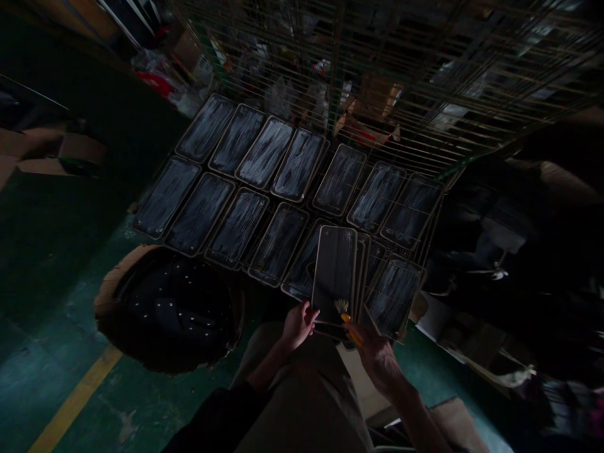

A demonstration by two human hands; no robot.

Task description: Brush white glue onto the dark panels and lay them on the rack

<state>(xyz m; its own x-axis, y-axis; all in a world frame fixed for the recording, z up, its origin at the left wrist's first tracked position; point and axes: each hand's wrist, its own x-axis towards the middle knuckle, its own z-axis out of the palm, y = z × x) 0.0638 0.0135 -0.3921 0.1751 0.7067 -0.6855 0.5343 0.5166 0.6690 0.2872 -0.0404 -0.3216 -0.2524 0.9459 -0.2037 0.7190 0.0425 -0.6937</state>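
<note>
One panel, mostly unstreaked; my left hand at its corner, grip unclear, my right hand grasping a brush. Left of it: streaked panels, likely done.

Green floor, yellow floor line at lower left. Open cardboard box far left. Upright wire mesh across top; behind it, clear plastic bags and open carton with red patch. Clear plastic wrap over something red, upper left. Dark clutter on right, too dim to identify. Cardboard piece, lower right.
</note>
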